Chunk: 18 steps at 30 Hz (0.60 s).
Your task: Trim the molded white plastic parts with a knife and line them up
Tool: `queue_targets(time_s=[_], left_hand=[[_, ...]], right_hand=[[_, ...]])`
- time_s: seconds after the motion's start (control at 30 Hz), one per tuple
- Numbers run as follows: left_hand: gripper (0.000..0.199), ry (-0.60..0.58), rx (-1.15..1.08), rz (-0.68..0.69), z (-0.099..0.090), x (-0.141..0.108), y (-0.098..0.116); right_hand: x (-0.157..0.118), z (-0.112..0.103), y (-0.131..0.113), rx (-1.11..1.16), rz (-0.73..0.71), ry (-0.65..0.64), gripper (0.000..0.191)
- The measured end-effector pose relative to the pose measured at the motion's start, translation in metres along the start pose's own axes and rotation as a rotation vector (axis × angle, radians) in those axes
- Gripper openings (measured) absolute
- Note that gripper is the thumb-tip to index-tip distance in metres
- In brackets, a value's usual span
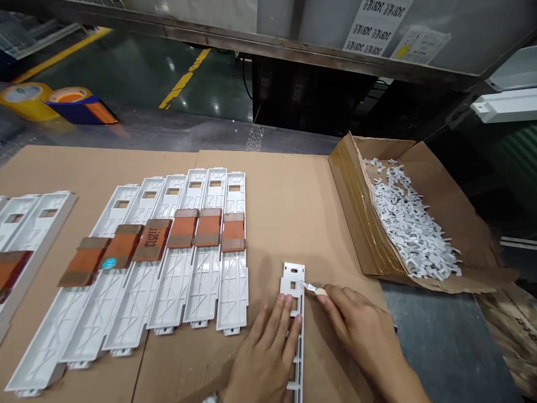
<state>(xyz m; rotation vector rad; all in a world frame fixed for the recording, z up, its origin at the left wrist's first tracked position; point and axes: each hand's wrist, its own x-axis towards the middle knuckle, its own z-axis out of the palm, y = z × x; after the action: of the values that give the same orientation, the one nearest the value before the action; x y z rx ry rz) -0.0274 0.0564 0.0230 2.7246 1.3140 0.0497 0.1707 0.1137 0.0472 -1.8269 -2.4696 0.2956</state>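
Note:
A narrow white plastic strip (pixel 292 272) with square cut-outs lies on the cardboard in front of me. My left hand (pixel 268 350) rests on its left side, fingers stretched out over the strip and pressing it down. Pinched in my right hand (pixel 363 327) is a small knife (pixel 313 288) with a pale handle. Its blade points left and meets the strip's right edge near the upper end. Most of the knife's handle is hidden in my fingers. The lower part of the strip runs out of view beneath my left hand.
Several white plastic panels (pixel 232 285) with orange-brown blocks across them lie in a row to the left. An open cardboard box (pixel 352 224) holding many small white pieces (pixel 415 224) stands at right. Tape rolls (pixel 29 101) sit at far left. A metal ledge (pixel 293 47) crosses above.

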Motion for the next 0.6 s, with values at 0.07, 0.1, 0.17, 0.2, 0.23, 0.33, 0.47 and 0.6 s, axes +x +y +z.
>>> queue_targets(time_s=[0.07,0.1,0.17,0.2,0.23,0.33,0.47,0.6], left_hand=[[0.061,0.040,0.049,0.037,0.003,0.000,0.000],[0.057,0.062,0.074,0.047,0.003,0.000,0.000],[0.052,0.105,0.112,0.058,0.005,0.001,0.000],[0.050,0.125,0.121,0.056,0.005,0.001,0.000],[0.049,0.143,0.124,0.051,0.006,0.002,0.000],[0.046,0.181,0.118,0.045,0.008,0.003,0.001],[0.044,0.185,0.110,0.033,0.009,0.004,0.003],[0.043,0.176,0.101,0.019,0.008,0.005,0.003]], right_hand=[[0.003,-0.001,-0.002,-0.048,-0.035,0.004,0.040],[0.005,-0.001,-0.003,-0.069,-0.053,0.002,0.041],[0.007,-0.003,-0.005,-0.102,-0.078,-0.018,0.042],[0.008,-0.005,-0.006,-0.113,-0.085,-0.028,0.042],[0.009,-0.006,-0.007,-0.121,-0.091,-0.036,0.042],[0.012,-0.007,-0.007,-0.138,-0.111,-0.037,0.044],[0.014,-0.007,-0.007,-0.153,-0.118,-0.037,0.045],[0.016,-0.007,-0.008,-0.163,-0.128,-0.019,0.046]])
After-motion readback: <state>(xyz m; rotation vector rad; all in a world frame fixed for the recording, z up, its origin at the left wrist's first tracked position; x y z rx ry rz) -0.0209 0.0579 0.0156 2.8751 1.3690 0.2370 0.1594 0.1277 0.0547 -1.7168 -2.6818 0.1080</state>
